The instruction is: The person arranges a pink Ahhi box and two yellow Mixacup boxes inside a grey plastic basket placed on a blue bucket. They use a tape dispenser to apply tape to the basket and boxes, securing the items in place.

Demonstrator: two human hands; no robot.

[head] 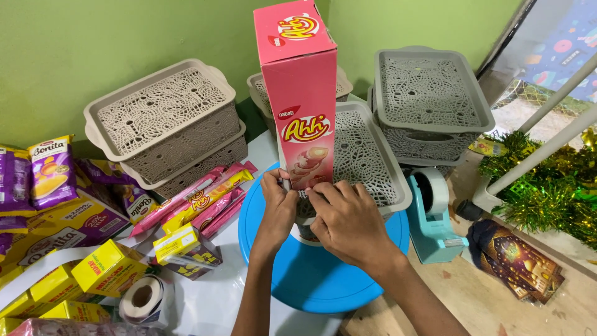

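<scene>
Both my hands pinch the base of one tall pink box (305, 93), left grip (278, 208) and right grip (345, 218) clenched on it. It stands upright against one grey basket (379, 168) on the blue round lid (311, 280). Four more grey baskets behind the box, one tape dispenser (432, 214) right of it.

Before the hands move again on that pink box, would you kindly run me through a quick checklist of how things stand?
1. Pink box upright against the basket: ok.
2. Left hand on the box's lower edge: ok.
3. Right hand at the box's base beside the left: ok.
4. Basket sitting on the blue round board: ok.
5. Tape dispenser beside the board, at the right hand's side: ok.
6. Whether tape already holds box to basket: cannot tell, fingers hide the joint.
</scene>
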